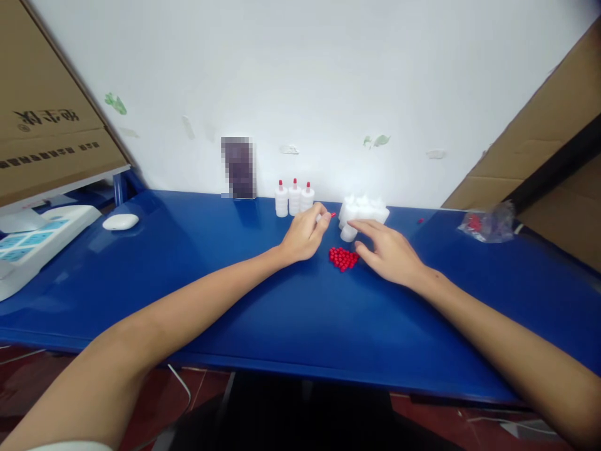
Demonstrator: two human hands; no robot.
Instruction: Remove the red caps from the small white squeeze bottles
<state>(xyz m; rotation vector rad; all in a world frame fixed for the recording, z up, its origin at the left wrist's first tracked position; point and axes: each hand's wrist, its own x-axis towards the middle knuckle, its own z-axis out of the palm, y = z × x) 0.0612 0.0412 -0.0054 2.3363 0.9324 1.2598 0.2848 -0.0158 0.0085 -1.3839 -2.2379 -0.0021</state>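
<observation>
My left hand (pixel 307 233) is closed around a small white squeeze bottle, mostly hidden by the fingers; its red tip (pixel 333 215) pokes out to the right. My right hand (pixel 389 252) hovers with thumb and fingers apart. Its fingertips are close to a tilted white bottle (pixel 348 234); whether they touch it I cannot tell. Below, by the thumb, lies a pile of small red caps (pixel 343 259). Behind the right hand stands a cluster of white bottles (pixel 364 208) with pale tips. Three upright white bottles (pixel 294 199) with red tips stand beyond my left hand.
A pixelated dark rectangular object (pixel 239 168) leans on the wall. On the blue table (pixel 282 319) are a white oval case (pixel 121 222) and a power strip (pixel 42 241) at left. A clear plastic bag (pixel 488 224) with red pieces lies right, near a stray red cap (pixel 421 220). Cardboard flanks both sides.
</observation>
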